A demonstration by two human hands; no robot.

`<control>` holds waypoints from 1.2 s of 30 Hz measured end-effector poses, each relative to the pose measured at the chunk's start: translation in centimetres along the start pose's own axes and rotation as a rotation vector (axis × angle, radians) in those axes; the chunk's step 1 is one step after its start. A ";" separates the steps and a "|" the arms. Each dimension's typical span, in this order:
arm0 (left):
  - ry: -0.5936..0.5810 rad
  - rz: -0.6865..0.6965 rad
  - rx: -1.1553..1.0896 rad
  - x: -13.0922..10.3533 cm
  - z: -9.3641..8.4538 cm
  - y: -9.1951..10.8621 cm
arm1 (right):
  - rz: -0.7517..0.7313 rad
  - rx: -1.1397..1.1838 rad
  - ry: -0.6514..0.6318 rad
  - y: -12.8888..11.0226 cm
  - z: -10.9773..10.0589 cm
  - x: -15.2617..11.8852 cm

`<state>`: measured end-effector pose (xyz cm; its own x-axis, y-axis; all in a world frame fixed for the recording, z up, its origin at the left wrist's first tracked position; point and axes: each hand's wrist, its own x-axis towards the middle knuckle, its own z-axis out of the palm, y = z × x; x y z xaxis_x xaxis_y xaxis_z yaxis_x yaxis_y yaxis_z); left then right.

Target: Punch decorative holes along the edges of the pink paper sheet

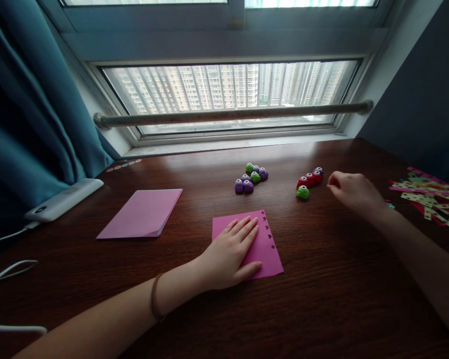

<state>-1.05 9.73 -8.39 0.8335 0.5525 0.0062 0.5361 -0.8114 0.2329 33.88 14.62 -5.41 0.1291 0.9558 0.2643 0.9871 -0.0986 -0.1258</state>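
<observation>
- Pressing the left hand flat over a pink sheet, grip released, fingers extended and thumb spread aside.
- Covering much of that sheet near the middle of the table, leaving visible a column of punched holes along its right edge, including a heart and a star.
- Holding the right hand farther out, grip loosely clenched, fingers curled toward the thumb; cannot tell whether anything is inside.
- Stopping just right of a row of craft punches, coloured green, red and purple, apart from the fingertips.
- Facing a separate cluster of purple and green punches beyond the sheet.
- Having a stack of pink paper to the left, near a white oblong device with a cable plugged in.
- Having patterned paper strips heaped at far right.
- Wearing a brown band on the left wrist.
</observation>
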 end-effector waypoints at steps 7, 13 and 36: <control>-0.001 -0.004 -0.007 0.1 -0.1 0.0 | 0.279 -0.111 0.093 6.5 0.1 1.9; 0.015 0.009 -0.017 -0.1 0.0 -0.1 | 0.420 -0.103 -0.002 8.2 -0.5 2.4; 0.005 -0.015 -0.021 0.0 0.0 0.1 | -0.471 0.350 0.090 -6.0 2.5 -2.8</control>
<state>-0.97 9.67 -8.37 0.8247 0.5656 0.0077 0.5456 -0.7989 0.2531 27.37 13.23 -7.82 -0.2930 0.8453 0.4467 0.8520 0.4428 -0.2792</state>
